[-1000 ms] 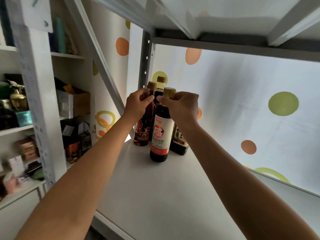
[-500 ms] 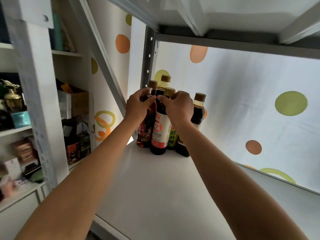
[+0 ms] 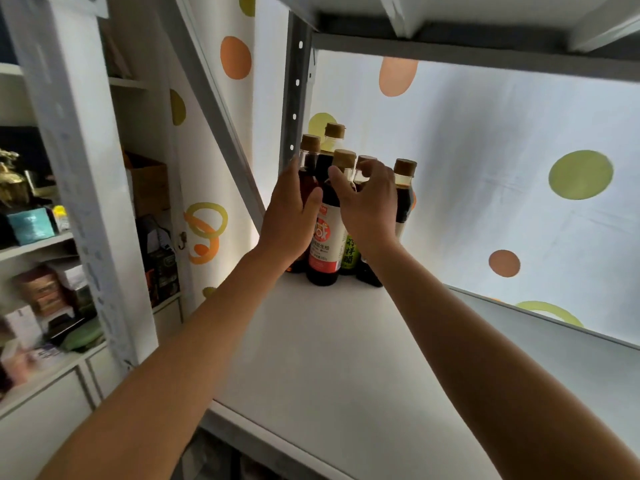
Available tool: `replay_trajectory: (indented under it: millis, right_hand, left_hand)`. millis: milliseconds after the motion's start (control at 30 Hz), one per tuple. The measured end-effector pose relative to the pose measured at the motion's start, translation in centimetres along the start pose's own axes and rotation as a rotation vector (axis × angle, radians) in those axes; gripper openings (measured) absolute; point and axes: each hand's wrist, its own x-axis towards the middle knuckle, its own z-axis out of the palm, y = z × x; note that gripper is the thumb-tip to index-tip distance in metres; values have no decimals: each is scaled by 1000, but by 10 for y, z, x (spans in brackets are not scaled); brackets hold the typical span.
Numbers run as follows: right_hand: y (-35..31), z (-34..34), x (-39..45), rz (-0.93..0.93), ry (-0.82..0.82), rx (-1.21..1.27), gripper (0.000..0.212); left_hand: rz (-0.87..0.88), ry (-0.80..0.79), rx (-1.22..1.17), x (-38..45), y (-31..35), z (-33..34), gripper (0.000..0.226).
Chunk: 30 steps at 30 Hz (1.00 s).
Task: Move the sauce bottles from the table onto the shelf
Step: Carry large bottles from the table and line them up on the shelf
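Several dark sauce bottles with brown caps stand clustered in the back left corner of the white shelf. The front one is a red-and-white labelled bottle. A green-labelled bottle and a dark bottle stand to its right, and a reddish bottle to its left. My left hand lies with straight fingers against the reddish bottle, its thumb on the front bottle. My right hand hovers at the front bottle's neck, thumb touching it and fingers loosely curled with a gap.
A grey upright post stands just left of the bottles, with a diagonal brace in front of it. The upper shelf's underside is close overhead. A spotted white backing closes the rear. A side cabinet holds boxes and jars.
The front bottle has been pushed back into the cluster. Both hands have loosened from the bottle necks, and the view has moved closer and tilted.
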Motion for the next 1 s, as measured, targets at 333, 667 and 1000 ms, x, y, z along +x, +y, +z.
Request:
replay_trajectory:
  millis: [333,667,1000]
  right_hand:
    - [19,-67,-79,-275,-201,-179,61]
    - [35,-182,-162,-558,-468,-169,60]
    - [-5,-236,-294,-758,-782,-32,53]
  left_hand:
    - [167,-26,393,-91,49,-14,57]
    - [16,46,636,-240,162,-17,58]
    - [-270,60,911,-404,254,-77,68]
